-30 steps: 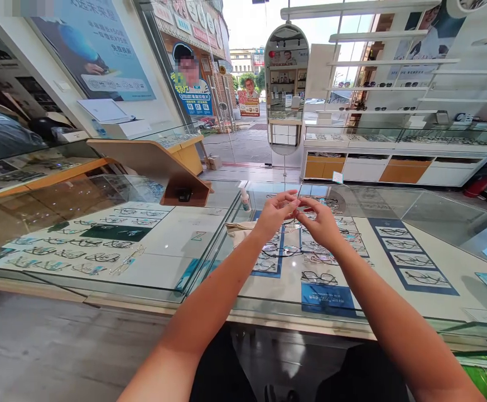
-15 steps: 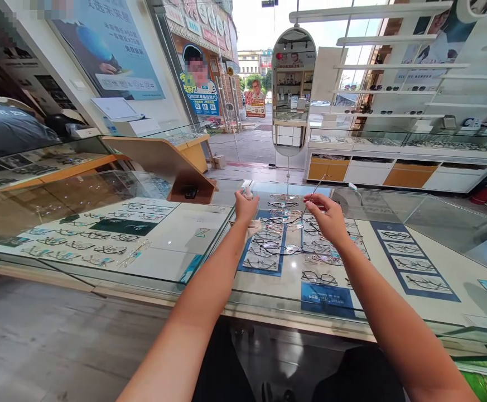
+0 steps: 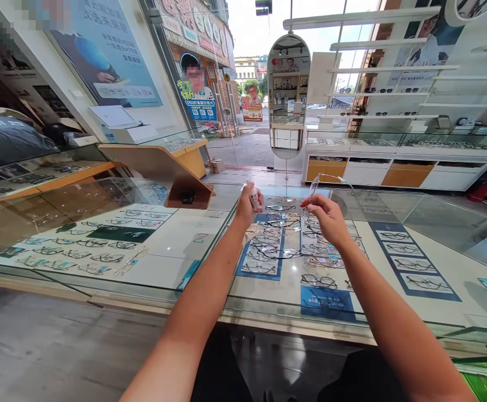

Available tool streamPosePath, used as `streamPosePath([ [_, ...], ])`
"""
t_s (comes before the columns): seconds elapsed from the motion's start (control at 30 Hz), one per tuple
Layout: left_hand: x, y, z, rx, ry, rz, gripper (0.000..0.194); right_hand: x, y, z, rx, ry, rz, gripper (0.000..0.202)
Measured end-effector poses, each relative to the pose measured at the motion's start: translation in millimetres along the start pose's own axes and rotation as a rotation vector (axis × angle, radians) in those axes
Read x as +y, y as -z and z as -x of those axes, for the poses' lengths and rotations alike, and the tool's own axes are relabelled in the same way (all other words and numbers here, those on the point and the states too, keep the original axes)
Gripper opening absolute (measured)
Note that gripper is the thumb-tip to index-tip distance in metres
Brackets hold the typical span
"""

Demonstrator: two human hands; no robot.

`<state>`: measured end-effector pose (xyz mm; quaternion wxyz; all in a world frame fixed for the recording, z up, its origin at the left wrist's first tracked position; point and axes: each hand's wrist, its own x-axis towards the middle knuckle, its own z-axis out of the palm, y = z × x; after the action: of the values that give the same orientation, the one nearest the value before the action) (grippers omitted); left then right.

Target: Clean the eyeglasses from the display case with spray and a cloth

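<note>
My left hand [image 3: 247,205] is closed around a small white spray bottle [image 3: 254,196], whose label shows between the fingers. In my right hand [image 3: 323,213] a pair of eyeglasses [image 3: 315,187] is pinched, held up above the glass counter with a lens upright and a temple reaching to the right. A crumpled beige cloth [image 3: 250,233] lies just below my left wrist, partly hidden by the forearm. Several eyeglass frames [image 3: 283,223] are laid out in rows between and below my hands, some over a blue display card [image 3: 280,262].
The glass counter [image 3: 222,245] spans the view, with more eyeglasses [image 3: 80,251] at left and a blue tray [image 3: 410,262] at right. A tilted brown stand [image 3: 155,164] rises at left. Beyond stands an oval mirror [image 3: 289,95]. A person's grey clothing [image 3: 9,134] shows at far left.
My left hand has turned, bringing the bottle's label into view. The eyeglasses in my right hand have swung round, so a lens and temple now show more fully.
</note>
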<state>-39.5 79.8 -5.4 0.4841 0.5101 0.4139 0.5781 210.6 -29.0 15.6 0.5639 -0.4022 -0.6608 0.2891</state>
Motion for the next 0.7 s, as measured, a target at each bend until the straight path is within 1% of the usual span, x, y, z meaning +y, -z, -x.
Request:
streamPosePath([
  [0.07,18,-11.7,15,-0.227,0.124,0.186,0.078,-3,-1,1,-0.047,-0.007,-0.022,0.015],
  [0.13,32,-21.9,28,-0.380,0.213,0.245,0.087,-5,-3,1,-0.087,-0.005,-0.037,0.017],
  [0.2,40,-29.2,38,-0.468,0.260,0.263,0.091,-7,-4,2,-0.115,0.002,-0.052,0.021],
  [0.27,42,-33.9,44,-0.520,0.287,0.265,0.093,-9,-5,2,-0.133,-0.004,-0.074,0.026],
  [0.33,41,-37.6,47,-0.543,0.300,0.252,0.094,-10,-6,2,-0.147,-0.023,-0.100,0.028],
  [0.37,39,-39.6,47,-0.537,0.295,0.239,0.093,-10,-6,2,-0.154,-0.034,-0.112,0.028],
  [0.53,26,-51.4,52,-0.400,0.150,0.122,0.084,-11,-9,2,-0.184,-0.078,-0.163,0.029],
  [0.6,23,-54.7,55,-0.394,0.122,0.064,0.080,-11,-10,2,-0.200,-0.081,-0.181,0.029],
  [0.7,20,-56.8,57,-0.390,0.116,0.015,0.078,-12,-11,3,-0.237,-0.066,-0.193,0.030],
])
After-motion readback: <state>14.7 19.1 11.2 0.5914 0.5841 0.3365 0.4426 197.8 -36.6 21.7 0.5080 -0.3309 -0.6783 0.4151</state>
